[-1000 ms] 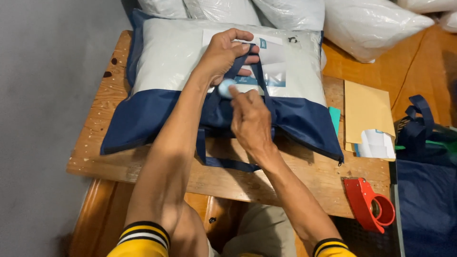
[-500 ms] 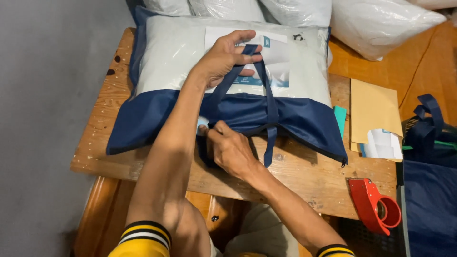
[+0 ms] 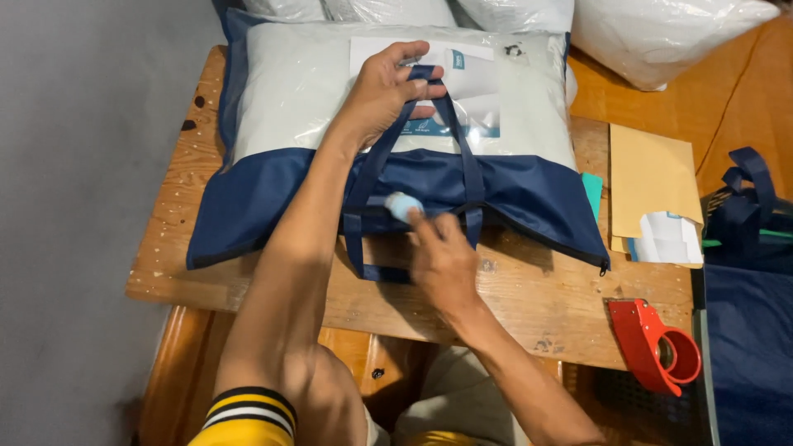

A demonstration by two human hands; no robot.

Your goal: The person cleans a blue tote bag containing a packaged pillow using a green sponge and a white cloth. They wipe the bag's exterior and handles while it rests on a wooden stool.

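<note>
pillow bag (image 3: 330, 116), a big clear-and-navy zip case with a white pillow inside, lies flat across the wooden table (image 3: 206, 272), its navy band and zipper edge toward the person. it looks light, soft and springy, and the clear plastic top is likely slippery, so the sewn navy strap handles (image 3: 462, 157) seem the surest place to take hold. more white bagged pillows (image 3: 661, 33) sit beyond the table's far edge. to the right lies a brown envelope (image 3: 648, 173) over some printed papers (image 3: 671, 241), and a red tape dispenser (image 3: 657, 347) sits near the right corner. left hand (image 3: 382, 92) rests on top of the bag, fingers curled loosely through the upper handle, pinning it against the paper label insert (image 3: 479, 74). right hand (image 3: 442, 256) is at the bag's near edge, where the straps meet the zipper; a small pale blue roundish thing (image 3: 402, 205) shows just above its fingertips, touching them, but i cannot tell whether it is actually pinched or only touched.
</note>
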